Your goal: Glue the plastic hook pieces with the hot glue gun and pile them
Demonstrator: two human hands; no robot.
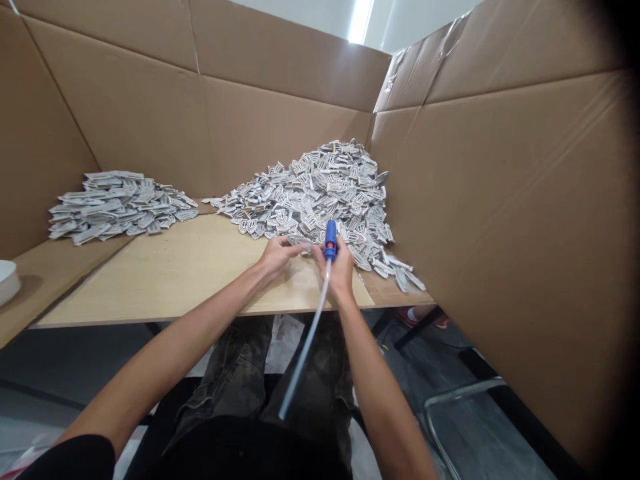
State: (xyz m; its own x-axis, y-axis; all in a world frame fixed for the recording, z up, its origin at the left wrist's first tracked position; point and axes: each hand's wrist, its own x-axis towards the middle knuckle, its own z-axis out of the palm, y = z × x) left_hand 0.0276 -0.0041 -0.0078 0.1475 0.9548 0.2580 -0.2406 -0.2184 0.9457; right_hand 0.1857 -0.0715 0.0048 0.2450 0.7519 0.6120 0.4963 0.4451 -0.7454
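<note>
My right hand (342, 270) is closed around a blue cylindrical tool (331, 235) with an orange part on its side. A long translucent stick (313, 330) runs out of the tool's near end and hangs down over my lap. To the left of it, my left hand (277, 257) pinches a small flat grey-white piece (299, 240) between thumb and fingers. The right fingertips are close to that piece; whether they touch it I cannot tell. Just beyond both hands rises a big heap of similar flat, slotted pieces (320, 187).
A second, lower pile of grey-white pieces (117, 203) lies at the back left of the wooden board (165, 273). Tall cardboard walls (280, 127) enclose the back and sides. A white round container (7, 280) stands at the left edge. A metal chair frame (465, 393) is low on the right.
</note>
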